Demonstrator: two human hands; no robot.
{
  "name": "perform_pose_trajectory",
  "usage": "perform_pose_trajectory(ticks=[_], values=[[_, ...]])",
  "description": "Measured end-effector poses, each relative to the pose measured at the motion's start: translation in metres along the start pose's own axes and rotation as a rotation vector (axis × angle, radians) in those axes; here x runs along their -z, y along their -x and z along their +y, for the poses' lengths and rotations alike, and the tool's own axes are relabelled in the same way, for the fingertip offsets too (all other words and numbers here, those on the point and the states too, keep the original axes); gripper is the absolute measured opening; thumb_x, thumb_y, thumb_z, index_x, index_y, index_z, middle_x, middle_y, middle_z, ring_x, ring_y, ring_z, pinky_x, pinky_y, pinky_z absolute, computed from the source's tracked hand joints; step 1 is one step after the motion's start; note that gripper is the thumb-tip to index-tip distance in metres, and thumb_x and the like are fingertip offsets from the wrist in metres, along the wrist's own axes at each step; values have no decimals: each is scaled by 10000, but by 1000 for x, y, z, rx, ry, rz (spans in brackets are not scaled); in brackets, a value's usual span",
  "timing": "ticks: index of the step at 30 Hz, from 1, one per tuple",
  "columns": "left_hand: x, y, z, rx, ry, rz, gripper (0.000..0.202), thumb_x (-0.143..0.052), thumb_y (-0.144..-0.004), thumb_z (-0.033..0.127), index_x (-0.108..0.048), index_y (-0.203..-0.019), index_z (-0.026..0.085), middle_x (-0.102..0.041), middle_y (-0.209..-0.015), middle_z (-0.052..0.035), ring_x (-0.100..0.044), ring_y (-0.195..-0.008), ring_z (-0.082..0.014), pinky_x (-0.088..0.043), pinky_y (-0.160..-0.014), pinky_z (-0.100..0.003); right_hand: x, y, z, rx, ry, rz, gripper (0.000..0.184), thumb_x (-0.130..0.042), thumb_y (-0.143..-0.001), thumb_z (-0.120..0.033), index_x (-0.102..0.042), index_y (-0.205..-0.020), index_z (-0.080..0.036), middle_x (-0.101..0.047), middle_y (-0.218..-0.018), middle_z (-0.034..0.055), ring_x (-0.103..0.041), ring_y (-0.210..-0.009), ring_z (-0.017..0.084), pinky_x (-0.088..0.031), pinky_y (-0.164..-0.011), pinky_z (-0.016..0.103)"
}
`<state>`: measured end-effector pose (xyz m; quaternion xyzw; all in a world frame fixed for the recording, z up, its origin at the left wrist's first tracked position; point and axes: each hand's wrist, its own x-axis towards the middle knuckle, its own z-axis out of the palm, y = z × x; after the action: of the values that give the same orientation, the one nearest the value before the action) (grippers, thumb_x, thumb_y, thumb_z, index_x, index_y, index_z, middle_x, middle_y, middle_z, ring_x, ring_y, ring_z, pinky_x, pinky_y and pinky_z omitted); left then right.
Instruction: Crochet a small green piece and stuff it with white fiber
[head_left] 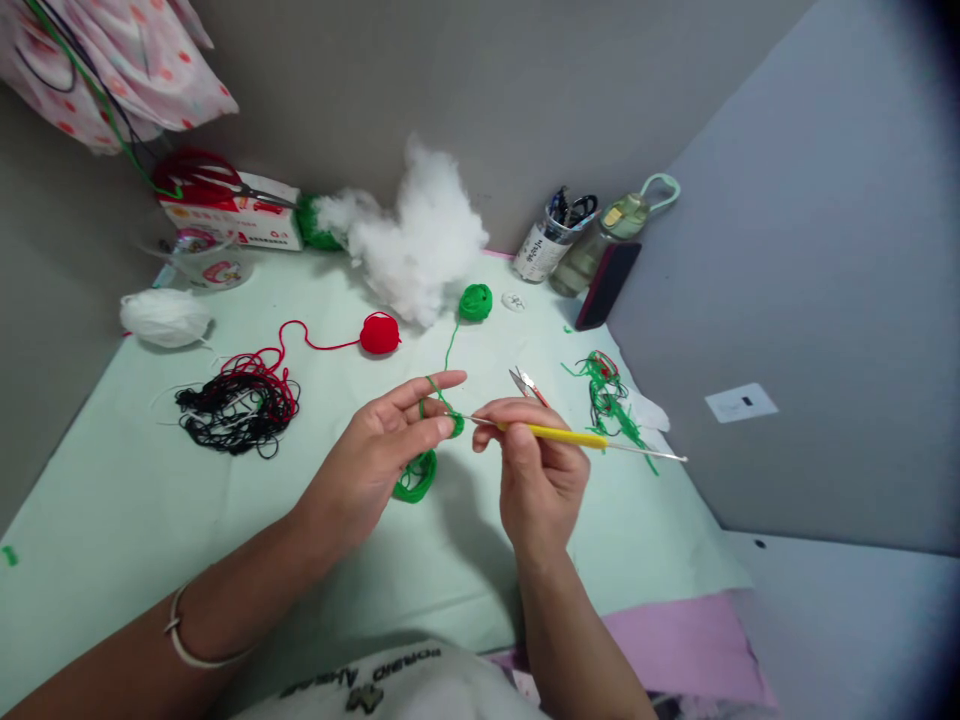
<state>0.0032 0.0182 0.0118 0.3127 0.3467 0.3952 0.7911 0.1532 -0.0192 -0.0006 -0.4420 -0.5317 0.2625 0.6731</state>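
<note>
Between the thumb and fingers of my left hand [382,440] is a small piece of green crochet work [457,426]. Green yarn loops over the left index finger and runs up to a small green yarn ball [475,302]. My right hand [541,475] grips a crochet hook [562,434] by its yellow handle. Its metal tip points left and meets the green piece; whether it sits inside a stitch I cannot tell. Just below the left fingers lies a loose coil of green yarn [415,478]. Small scissors [529,385] rest behind the right hand.
White stuffing [424,235] is heaped at the back. To the left lie a red yarn ball [380,334], tangled black yarn [236,412] and a white yarn ball [165,317]. Green scraps [611,395], a phone [609,285], a bottle [592,250] and a pen cup [541,252] stand or lie right.
</note>
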Motion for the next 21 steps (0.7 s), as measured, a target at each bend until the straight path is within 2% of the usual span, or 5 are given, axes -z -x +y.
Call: perform_pose_trajectory(ticks=[6, 10, 13, 16, 21], values=[[-2, 0, -6, -96, -140, 63, 424, -857, -800, 288, -781, -1217, 260, -702, -870, 1, -624, -836, -137, -478, -751, -226, -1, 8, 6, 154, 197, -71, 305, -598, -981, -108, -769, -1131, -311, -777, -1006, 38, -727, -920, 185, -611, -713, 334], [-3, -5, -7, 57, 65, 8, 395, -826, -818, 258, -778, -1210, 230, -731, -909, -16, -653, -840, -128, -508, -789, -220, 4, 11, 10, 308, 408, -120, 386, -650, -932, -65, -756, -1210, -311, -762, -1114, 62, -730, -972, 195, -624, -783, 343], [-1, -7, -4, 103, 168, -7, 267, -795, -826, 219, -817, -1089, 177, -736, -1064, -52, -670, -927, -144, -531, -895, -251, 8, 5, 10, 120, 197, -4, 245, -615, -977, -133, -779, -1082, -283, -764, -961, 39, -720, -816, 168, -610, -699, 322], [2, -6, -2, 36, 70, 14, 283, -792, -847, 237, -814, -1129, 227, -719, -963, -19, -650, -889, -134, -515, -847, -237, 6, -1, 8, -96, -49, 21, 170, -606, -1004, -252, -775, -991, -257, -746, -898, 30, -669, -674, 137, -582, -615, 307], [3, -1, -4, -62, -210, 25, 363, -839, -821, 295, -799, -1182, 292, -694, -882, 9, -608, -830, -130, -458, -753, -232, 1, 0, 7, -67, 24, -17, 124, -662, -969, -274, -783, -948, -253, -782, -930, 45, -707, -808, 175, -597, -689, 333]])
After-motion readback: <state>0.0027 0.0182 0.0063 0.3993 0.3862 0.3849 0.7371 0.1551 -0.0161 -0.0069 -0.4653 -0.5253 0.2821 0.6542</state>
